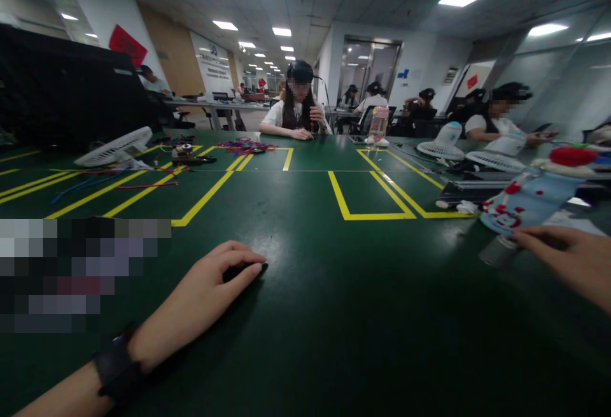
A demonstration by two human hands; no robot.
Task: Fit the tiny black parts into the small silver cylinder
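Note:
My left hand point(210, 289) lies palm down on the dark green table point(324, 289), its fingers curled over a small dark object that is mostly hidden. A black band sits on that wrist. My right hand point(573, 261) reaches in from the right edge, its fingertips touching the grey end of a light blue patterned bottle point(522, 204) with red marks that lies tilted on the table.
Yellow tape lines point(372, 204) mark boxes on the table. A white fan point(114, 148) and loose coloured wires point(245, 145) lie at the far left. More fans point(446, 140) stand at the right. A seated person point(298, 108) works opposite; others sit behind.

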